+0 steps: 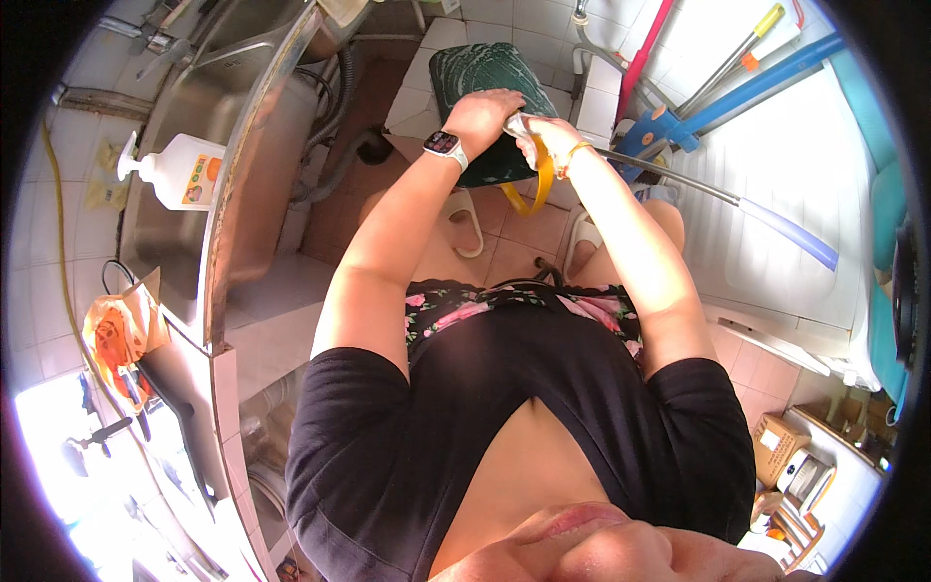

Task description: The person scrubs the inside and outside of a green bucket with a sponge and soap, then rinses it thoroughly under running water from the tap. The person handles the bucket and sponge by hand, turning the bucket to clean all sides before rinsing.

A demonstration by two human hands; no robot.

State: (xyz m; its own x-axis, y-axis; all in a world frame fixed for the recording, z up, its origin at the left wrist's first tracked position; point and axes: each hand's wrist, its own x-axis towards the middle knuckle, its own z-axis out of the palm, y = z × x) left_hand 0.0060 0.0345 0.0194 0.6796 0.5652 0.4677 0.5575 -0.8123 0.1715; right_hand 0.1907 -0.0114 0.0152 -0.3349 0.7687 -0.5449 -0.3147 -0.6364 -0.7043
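Note:
A dark green bag lies before me on a white-tiled ledge, its upper face streaked with whitish foam. My left hand, with a smartwatch at the wrist, grips the bag near its middle; its fingertips are partly hidden. Close beside it, my right hand is closed around a whitish, foamy thing, perhaps a cloth or brush. A yellow strap of the bag passes under my right hand and loops down towards the floor.
To the left are a steel sink and a white pump bottle. A ribbed white board or lid stands at right, with a lilac-handled pole across it. Blue and red poles lean behind. A dark hose lies between my feet.

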